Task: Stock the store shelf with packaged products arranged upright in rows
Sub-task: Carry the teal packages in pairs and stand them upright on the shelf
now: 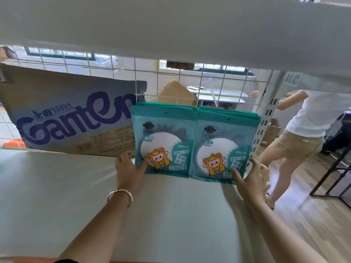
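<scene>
My left hand (129, 168) pinches the left packs (163, 133), my right hand (252, 177) the right packs (224, 141); seemingly squaring rows, I'd release gently next.

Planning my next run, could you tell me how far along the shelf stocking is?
Done: the left row and right row of mirror packets stand upright against the wire grid. In hand: left hand grips the left row, right hand the right. Left: bare shelf in front.
</scene>
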Demonstrator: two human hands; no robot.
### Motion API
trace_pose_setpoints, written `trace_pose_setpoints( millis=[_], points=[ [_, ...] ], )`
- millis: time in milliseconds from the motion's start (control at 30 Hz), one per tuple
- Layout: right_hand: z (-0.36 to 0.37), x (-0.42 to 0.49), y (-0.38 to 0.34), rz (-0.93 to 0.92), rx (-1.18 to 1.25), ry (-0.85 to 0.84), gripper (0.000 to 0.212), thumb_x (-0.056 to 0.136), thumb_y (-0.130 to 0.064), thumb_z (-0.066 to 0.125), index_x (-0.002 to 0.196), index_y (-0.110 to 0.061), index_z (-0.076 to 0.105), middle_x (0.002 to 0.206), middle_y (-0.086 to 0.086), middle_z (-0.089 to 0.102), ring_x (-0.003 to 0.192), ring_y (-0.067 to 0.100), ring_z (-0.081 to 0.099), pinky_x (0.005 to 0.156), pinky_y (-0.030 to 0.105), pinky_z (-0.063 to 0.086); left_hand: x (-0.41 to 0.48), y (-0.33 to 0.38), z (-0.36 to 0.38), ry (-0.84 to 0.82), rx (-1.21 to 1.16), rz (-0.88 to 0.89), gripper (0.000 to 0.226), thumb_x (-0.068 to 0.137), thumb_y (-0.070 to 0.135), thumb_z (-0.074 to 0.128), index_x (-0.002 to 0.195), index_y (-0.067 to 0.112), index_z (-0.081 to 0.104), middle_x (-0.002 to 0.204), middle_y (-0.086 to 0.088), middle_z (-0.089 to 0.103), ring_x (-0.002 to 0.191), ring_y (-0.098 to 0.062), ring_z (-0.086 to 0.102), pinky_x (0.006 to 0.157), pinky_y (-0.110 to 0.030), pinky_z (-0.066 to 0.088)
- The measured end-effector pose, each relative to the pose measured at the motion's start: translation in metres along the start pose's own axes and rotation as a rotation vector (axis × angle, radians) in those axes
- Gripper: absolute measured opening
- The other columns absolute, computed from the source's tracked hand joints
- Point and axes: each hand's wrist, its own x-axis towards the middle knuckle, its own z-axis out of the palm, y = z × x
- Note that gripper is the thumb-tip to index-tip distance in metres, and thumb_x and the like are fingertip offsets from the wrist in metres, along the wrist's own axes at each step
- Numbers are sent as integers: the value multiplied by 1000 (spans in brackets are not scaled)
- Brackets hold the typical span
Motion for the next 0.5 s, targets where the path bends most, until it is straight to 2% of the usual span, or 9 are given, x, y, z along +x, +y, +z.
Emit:
trace_pose_setpoints(
  millis=[67,167,300,400,500],
  points=[
    [0,-5,0,-35,-28,14,56,85,-32,62,133,-21,37,135,10,35,129,29,28,107,53,21,-6,3,-6,9,-23,-29,58,76,25,72,121,4,42,125,-17,40,115,-32,40,91,-38,40],
    [-1,-16,1,-21,-107,-11,48,88,-24,57,133,-16,42,134,15,39,129,31,31,105,51,24,-16,1,-15,-88,5,-54,45,81,23,65,119,5,48,123,-14,44,111,-28,44,92,-38,43],
    [-10,-37,1,75,-142,-40,42,87,-13,54,129,-8,51,131,22,48,124,36,40,100,46,31,-36,0,-30,-266,79,-2,43,83,22,59,123,10,50,122,-5,50,113,-19,48,92,-26,38],
    [-16,-62,-1,52,-65,-75,30,86,-7,53,113,-1,64,121,24,59,110,38,52,94,36,33,-50,0,-47,-326,82,28,44,85,21,58,127,13,49,126,-4,52,116,-17,48,91,-20,33],
    [-23,-91,-9,29,34,-103,24,85,-8,53,101,0,70,112,19,66,104,34,58,94,37,41,-61,-6,-63,-408,118,57,47,87,26,55,132,17,46,135,2,48,124,-13,44,99,-21,30]
  ],
)
